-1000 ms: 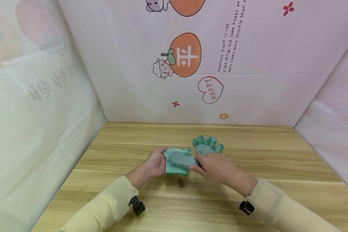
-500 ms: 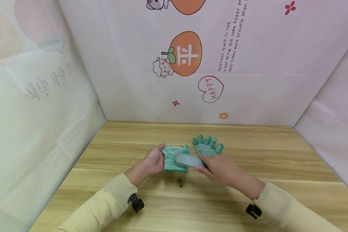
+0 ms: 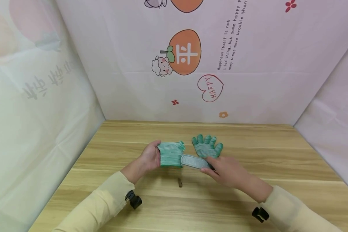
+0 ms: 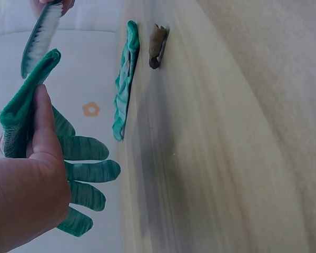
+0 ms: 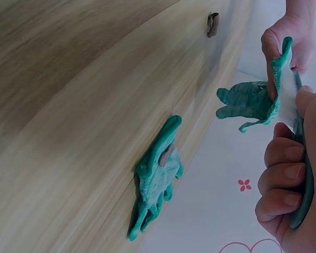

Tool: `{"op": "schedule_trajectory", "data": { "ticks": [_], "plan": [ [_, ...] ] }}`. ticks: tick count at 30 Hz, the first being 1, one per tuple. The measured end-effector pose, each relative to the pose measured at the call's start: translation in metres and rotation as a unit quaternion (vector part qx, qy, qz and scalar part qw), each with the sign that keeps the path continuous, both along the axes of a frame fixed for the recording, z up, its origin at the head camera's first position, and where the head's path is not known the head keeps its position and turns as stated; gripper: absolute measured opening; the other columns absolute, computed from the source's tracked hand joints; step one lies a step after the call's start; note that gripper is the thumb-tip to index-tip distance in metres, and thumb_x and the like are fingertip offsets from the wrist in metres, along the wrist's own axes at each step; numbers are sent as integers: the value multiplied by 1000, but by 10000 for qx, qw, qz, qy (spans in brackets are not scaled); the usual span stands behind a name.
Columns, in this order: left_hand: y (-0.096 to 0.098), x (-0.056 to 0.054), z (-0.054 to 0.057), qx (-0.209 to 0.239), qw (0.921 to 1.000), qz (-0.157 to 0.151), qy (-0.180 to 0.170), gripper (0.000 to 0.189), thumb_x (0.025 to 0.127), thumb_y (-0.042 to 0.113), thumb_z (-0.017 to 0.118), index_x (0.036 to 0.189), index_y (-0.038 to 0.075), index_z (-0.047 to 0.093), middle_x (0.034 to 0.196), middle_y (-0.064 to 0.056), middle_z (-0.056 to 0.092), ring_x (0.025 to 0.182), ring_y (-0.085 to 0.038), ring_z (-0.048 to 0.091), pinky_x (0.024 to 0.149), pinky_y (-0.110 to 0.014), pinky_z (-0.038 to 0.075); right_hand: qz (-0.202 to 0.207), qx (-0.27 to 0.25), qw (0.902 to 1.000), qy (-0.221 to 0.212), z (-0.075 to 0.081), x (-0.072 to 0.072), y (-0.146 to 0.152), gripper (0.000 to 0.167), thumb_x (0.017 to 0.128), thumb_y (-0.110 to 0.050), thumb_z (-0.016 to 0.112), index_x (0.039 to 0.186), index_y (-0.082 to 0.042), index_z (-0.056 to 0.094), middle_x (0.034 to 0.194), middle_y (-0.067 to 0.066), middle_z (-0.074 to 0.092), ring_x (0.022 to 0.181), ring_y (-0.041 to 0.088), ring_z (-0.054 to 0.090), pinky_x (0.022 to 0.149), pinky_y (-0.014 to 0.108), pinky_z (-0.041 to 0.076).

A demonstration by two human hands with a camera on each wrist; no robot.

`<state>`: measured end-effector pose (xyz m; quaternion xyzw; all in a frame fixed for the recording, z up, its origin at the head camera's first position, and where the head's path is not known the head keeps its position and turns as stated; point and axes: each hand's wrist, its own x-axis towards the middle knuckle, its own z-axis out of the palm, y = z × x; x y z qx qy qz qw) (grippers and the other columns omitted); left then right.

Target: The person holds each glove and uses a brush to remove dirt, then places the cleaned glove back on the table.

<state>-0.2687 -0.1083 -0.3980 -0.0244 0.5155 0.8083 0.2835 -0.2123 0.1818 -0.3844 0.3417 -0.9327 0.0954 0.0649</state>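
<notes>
Raised over the table, a green-and-white knit glove (image 3: pixel 171 154) is held by my left hand (image 3: pixel 149 157) at one side. Its fingers dangle below in the left wrist view. My right hand (image 3: pixel 230 171) grips a brush (image 3: pixel 195 161) with a dull green back and white bristles (image 4: pixel 45 37). The brush head is right at the glove's right edge in the head view. In the right wrist view, my right fingers (image 5: pixel 282 176) curl round the brush handle (image 5: pixel 304 203). A matching glove (image 3: pixel 207 147) lies on the table behind my right hand, with a brown patch (image 5: pixel 167 154) on it.
A small brown lump (image 3: pixel 180 182) sits on the wood-grain table (image 3: pixel 168 209), in front of the held glove. A printed white cloth (image 3: pixel 133 80) stands along the back, with pale sheets at both sides. Each wrist wears a black strap (image 3: pixel 134 199).
My right hand and the brush have moved right, from across the held glove to its edge. My left hand has shifted slightly left and up with the glove. The lying glove stays put.
</notes>
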Motion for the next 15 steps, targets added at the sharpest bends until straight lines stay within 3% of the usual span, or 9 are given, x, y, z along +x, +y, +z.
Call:
{"op": "schedule_trajectory", "data": {
  "ticks": [1,3,6,9,11,15],
  "plan": [
    [-1,-1,1,1,10000,17,13,41,105,38,11,99,8,38,89,-4,49,105,-23,46,114,-52,3,-26,2,10000,7,0,0,1,45,98,-47,52,108,-5,63,64,-11,52,55,2,47,49,27,42],
    [-1,-2,2,-41,10000,77,39,42,105,38,13,94,8,40,79,-2,48,95,-20,49,113,-51,6,-40,9,10000,78,-1,1,4,46,98,-48,52,108,-5,64,68,-8,57,58,4,52,51,28,44],
    [-2,-5,3,-31,9999,117,92,46,106,38,13,88,9,43,70,0,52,77,-13,54,104,-39,33,-10,-79,9998,158,-3,2,10,39,98,-47,54,97,-8,63,66,-8,54,56,4,49,50,26,42],
    [-3,-7,4,6,9998,165,89,46,106,38,14,94,8,47,83,-2,63,82,-12,61,83,-30,47,-23,-132,9998,152,-6,3,15,34,97,-45,56,81,-16,55,58,-11,42,51,2,39,47,23,34],
    [-4,-8,4,11,9998,175,104,46,105,37,13,104,6,47,98,-7,64,95,-16,62,83,-32,50,-70,-134,9999,54,-8,4,19,35,97,-46,55,76,-19,47,55,-11,33,48,2,31,45,22,28],
    [-5,-10,7,-58,9996,243,130,48,105,37,13,118,3,44,117,-12,60,111,-22,57,94,-37,46,-194,-89,9997,-106,-8,7,24,36,98,-48,52,78,-19,48,55,-12,33,48,2,29,46,22,26]
  ]
}}
